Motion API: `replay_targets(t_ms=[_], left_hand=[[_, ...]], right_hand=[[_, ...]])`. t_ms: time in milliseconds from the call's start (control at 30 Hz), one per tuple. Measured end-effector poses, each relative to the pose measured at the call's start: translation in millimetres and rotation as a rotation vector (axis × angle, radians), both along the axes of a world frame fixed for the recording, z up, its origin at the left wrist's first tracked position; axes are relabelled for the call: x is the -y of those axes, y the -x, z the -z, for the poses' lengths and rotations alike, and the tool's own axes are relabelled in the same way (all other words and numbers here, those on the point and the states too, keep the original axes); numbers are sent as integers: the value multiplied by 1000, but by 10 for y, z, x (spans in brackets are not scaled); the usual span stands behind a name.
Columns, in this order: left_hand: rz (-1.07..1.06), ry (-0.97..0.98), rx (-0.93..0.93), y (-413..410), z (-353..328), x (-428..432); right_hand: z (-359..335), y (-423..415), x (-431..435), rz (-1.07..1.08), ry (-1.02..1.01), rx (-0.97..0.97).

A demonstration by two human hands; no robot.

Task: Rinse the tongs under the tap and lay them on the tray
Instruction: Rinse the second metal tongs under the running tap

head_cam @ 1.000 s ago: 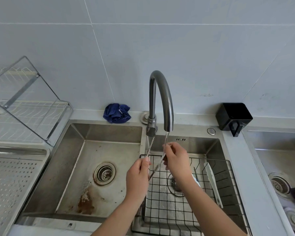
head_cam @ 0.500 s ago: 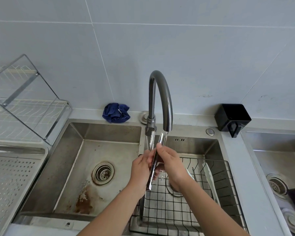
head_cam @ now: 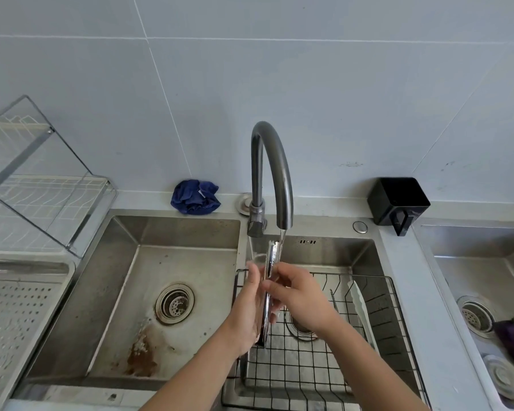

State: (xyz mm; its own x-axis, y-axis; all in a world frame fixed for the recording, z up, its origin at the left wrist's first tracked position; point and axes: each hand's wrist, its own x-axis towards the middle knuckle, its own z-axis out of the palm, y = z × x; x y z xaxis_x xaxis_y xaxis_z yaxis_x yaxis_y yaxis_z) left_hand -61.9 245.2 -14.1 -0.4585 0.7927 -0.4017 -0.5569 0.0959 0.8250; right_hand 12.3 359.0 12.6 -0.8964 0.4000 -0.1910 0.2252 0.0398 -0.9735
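Tongs (head_cam: pixel 268 289), spread a second earlier, were squeezed shut under the tap (head_cam: pixel 272 173); left hand (head_cam: pixel 250 310) and right hand (head_cam: pixel 301 298) both gripped them. Rinsing continued; tray (head_cam: pixel 18 315) unused.

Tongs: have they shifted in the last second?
Yes. The tongs, then splayed open and slanted, are now closed and nearly upright, tip higher beside the tap spout.

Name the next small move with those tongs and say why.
Probably keep rubbing a moment: the tongs stand upright in the water stream under the tap, left hand holding them, right hand wiping; the tray waits at left.
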Motion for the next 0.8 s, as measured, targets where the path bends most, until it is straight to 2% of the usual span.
replay_targets(t_ms=[67, 133, 200, 267, 333, 500, 700, 800], left_hand=[[5, 31, -18, 18, -21, 4], [-22, 66, -4, 44, -33, -4], [-63, 101, 17, 73, -34, -17], [-90, 119, 4, 96, -15, -29], [-98, 133, -20, 107, -10, -41], [-131, 192, -73, 157, -36, -89], [-202, 213, -174, 192, 55, -260], [-195, 221, -308, 188, 69, -373]], right_hand=[[-4, -13, -59, 100, -6, -18], [27, -4, -113, 327, -4, -12], [77, 19, -137, 423, 9, 60], [135, 59, -106, 305, 7, 150], [180, 85, -70, 252, 21, 156], [128, 98, -55, 362, 153, -24], [67, 37, -36, 404, 58, -72], [87, -19, -25, 396, 20, -56]])
